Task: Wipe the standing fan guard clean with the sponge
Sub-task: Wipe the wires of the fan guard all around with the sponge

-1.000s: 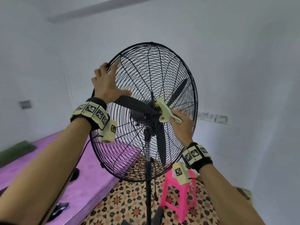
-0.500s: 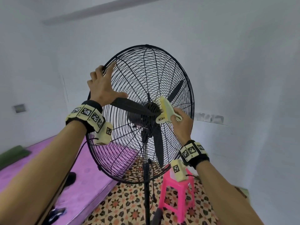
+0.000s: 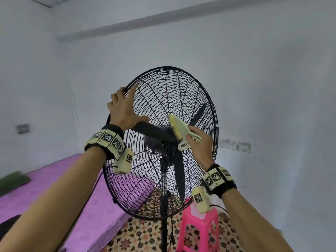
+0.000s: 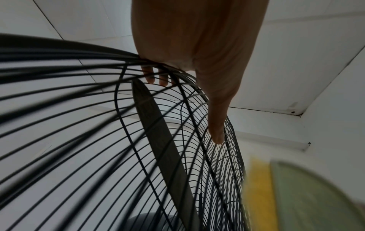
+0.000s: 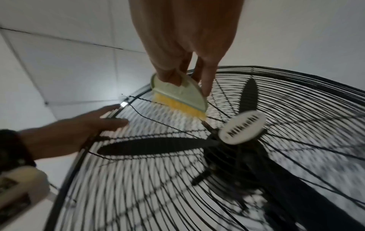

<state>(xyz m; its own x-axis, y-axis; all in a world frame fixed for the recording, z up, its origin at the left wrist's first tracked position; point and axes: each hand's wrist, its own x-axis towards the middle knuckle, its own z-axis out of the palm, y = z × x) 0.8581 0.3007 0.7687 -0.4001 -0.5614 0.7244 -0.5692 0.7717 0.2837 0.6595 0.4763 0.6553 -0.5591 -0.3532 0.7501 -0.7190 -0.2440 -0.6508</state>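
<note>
Left hand (image 3: 125, 110): your fingers hook the fan guard (image 3: 198, 91) rim at 10 o'clock, tips hidden.
Right hand (image 3: 199, 142): you pinch the sponge (image 3: 179, 128) near the hub, blurred.

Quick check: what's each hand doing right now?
Left hand: grips the rim of the fan guard, fingers hooked over it, thumb on the wires.
Right hand: holds the sponge against the guard near the hub.

Black wristbands (image 3: 221, 184) with cream square-coded tags, cream camera blocks (image 3: 123, 161) beneath, bare forearms
</note>
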